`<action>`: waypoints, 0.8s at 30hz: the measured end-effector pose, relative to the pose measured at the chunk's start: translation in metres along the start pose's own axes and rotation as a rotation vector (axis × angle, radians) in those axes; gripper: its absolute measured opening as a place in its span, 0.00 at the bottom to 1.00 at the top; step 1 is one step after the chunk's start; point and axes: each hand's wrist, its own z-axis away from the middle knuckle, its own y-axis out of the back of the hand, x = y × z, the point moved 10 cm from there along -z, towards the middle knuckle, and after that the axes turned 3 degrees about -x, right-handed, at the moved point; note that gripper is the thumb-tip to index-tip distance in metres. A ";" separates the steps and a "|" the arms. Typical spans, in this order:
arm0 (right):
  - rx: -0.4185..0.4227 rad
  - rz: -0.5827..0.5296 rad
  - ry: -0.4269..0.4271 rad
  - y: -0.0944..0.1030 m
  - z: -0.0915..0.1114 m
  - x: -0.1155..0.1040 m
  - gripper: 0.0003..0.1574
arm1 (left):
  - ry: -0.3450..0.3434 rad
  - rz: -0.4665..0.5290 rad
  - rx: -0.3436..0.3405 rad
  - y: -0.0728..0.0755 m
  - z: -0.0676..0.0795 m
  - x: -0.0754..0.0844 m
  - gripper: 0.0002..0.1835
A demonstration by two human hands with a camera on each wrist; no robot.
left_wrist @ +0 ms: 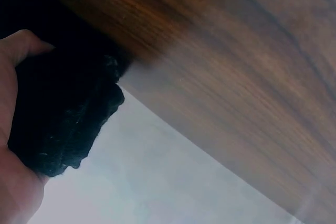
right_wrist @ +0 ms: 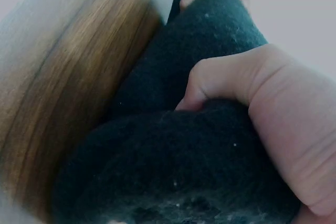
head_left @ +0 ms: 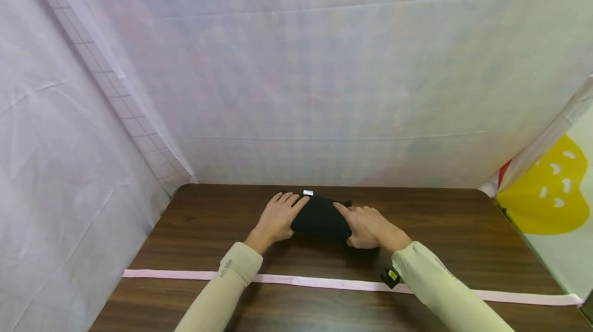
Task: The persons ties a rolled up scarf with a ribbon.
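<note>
A folded bundle of black fuzzy cloth (head_left: 321, 219) lies across the far middle of the table, with a small white tag (head_left: 308, 192) at its back edge. My left hand (head_left: 276, 217) grips its left end, fingers over the top. In the left wrist view that hand (left_wrist: 13, 145) wraps the ragged end of the cloth (left_wrist: 65, 114). The other end is held by my right hand (head_left: 369, 226). Up close in the right wrist view, the right thumb (right_wrist: 226, 80) presses into a thick fold of the cloth (right_wrist: 173, 156); its fingers are mostly hidden behind the fabric.
The dark wooden table (head_left: 208, 234) carries a pink tape strip (head_left: 319, 282) across its near part. Whitish sheeting (head_left: 296, 90) hangs right behind the far edge, and more sheeting (head_left: 55, 167) hangs at the left. A yellow shape (head_left: 551, 193) shows on the right.
</note>
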 end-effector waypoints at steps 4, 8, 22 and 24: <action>0.056 0.095 -0.007 0.016 0.009 -0.007 0.57 | 0.005 0.037 0.046 0.010 -0.001 -0.004 0.53; 0.097 0.156 -0.001 0.033 0.017 -0.014 0.57 | 0.004 0.063 0.106 0.022 -0.003 -0.007 0.53; 0.188 0.223 0.032 0.082 0.048 -0.036 0.57 | 0.017 0.130 0.204 0.056 -0.008 -0.011 0.54; 0.193 0.238 0.036 0.086 0.051 -0.040 0.57 | 0.015 0.141 0.207 0.058 -0.009 -0.011 0.54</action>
